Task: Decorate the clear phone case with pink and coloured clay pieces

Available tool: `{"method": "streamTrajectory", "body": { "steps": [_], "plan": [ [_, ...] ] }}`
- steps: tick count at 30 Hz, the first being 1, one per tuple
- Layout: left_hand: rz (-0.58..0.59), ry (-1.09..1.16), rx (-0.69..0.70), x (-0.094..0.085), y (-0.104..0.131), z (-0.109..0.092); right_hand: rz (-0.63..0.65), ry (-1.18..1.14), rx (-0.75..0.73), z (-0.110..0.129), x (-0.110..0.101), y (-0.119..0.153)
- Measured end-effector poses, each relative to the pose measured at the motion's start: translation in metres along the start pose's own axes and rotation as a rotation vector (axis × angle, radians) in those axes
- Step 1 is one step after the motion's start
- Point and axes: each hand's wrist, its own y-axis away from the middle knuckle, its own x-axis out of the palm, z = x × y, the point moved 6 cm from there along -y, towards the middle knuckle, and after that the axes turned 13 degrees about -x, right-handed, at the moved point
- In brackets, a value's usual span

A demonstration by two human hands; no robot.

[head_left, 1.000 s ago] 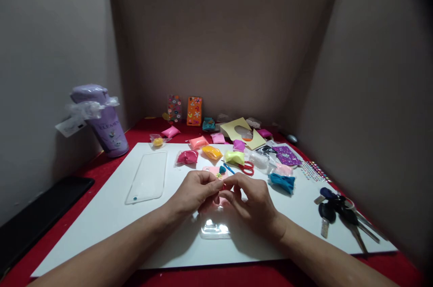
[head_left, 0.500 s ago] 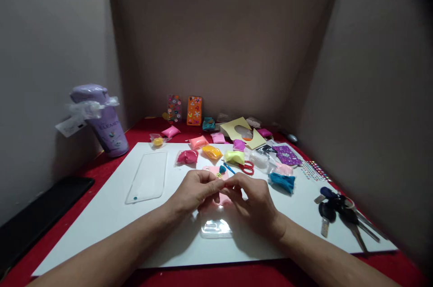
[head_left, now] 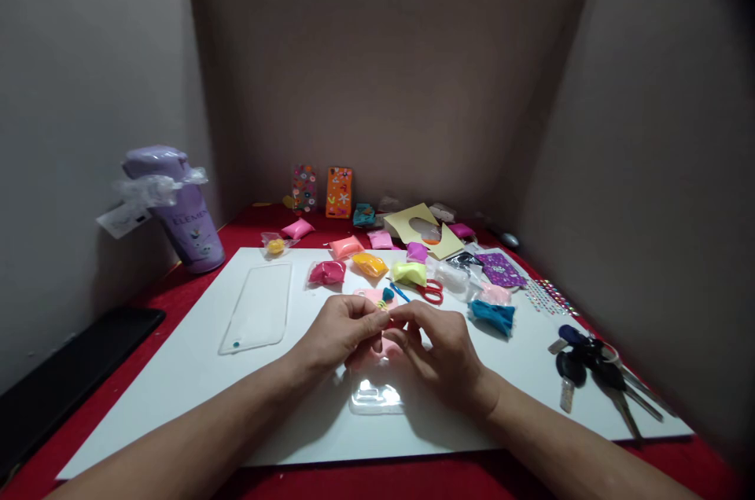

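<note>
My left hand [head_left: 342, 331] and my right hand [head_left: 440, 347] meet at the middle of the white board, fingertips pinched together. Between them shows a small red piece [head_left: 390, 323], mostly covered by the fingers and too small to make out well. Under the hands lies a clear phone case [head_left: 377, 399], its near end bare and glossy. Pink clay [head_left: 390, 348] covers its farther part, partly hidden by my fingers. On that pink area, just beyond the fingertips, sit a dark teal piece [head_left: 388, 294] and small yellow strips [head_left: 382, 306].
Soft clay packets, including a crimson one [head_left: 327, 273] and a blue one [head_left: 492, 318], surround red-handled scissors [head_left: 432, 292] and a blue tool [head_left: 399, 292]. Another clear case [head_left: 259, 307] lies left. Keys [head_left: 595, 366] lie right; a purple tumbler [head_left: 182, 209] stands left.
My right fingers have shifted slightly against the left fingertips, and a little more red shows between them. Everything else on the board stays where it was.
</note>
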Motion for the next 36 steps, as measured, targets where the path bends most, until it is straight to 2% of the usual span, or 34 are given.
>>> {"method": "streamTrajectory", "body": {
  "steps": [36],
  "plan": [
    [0.011,0.041,0.000,0.0016,0.0013,-0.0005,-0.013,0.032,0.036,-0.0028,0.0009,0.0027]
  ]
}}
